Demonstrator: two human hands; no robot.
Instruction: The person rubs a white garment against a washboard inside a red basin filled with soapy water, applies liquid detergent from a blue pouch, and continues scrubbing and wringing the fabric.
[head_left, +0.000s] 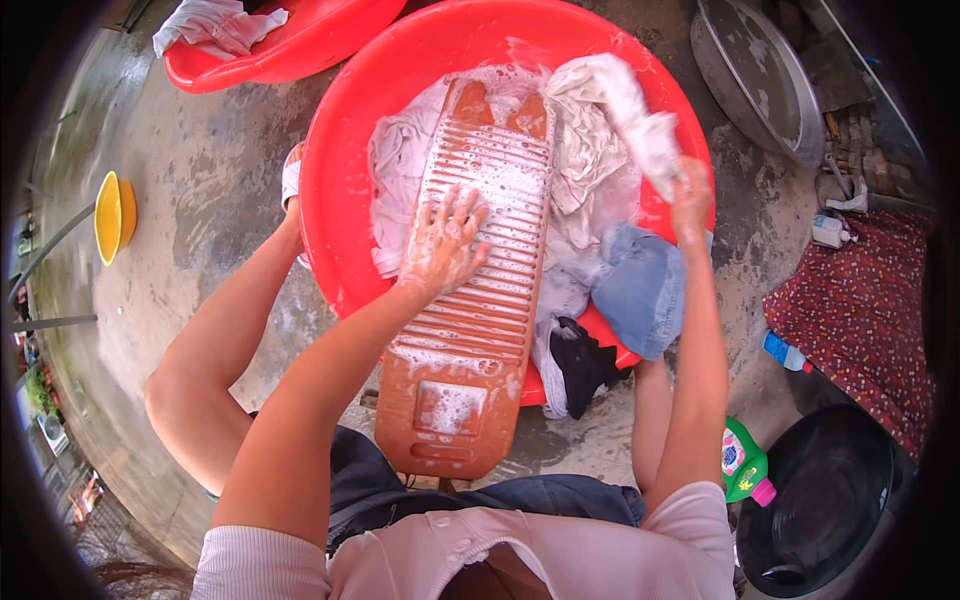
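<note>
A ribbed brown washboard (469, 315), covered in suds, leans inside a large red plastic basin (352, 97). My left hand (448, 244) rests on its ridges, fingers spread and foamy, holding nothing. At the basin's right side my right hand (691, 191) grips the end of a wet white cloth (607, 82), whose other end trails back to the wet laundry. Pale soapy garments (405, 157) lie left of the board. To its right are more white fabric (585, 157), blue denim (637, 289) over the rim and a black cloth (581, 367) at the near edge.
Another red basin (300, 45) with a white cloth (217, 28) on its rim stands upper left. A yellow bowl (116, 217) is at far left. On the right are a metal basin (757, 75), a green detergent bottle (742, 461), a black basin (817, 499) and patterned fabric (862, 300).
</note>
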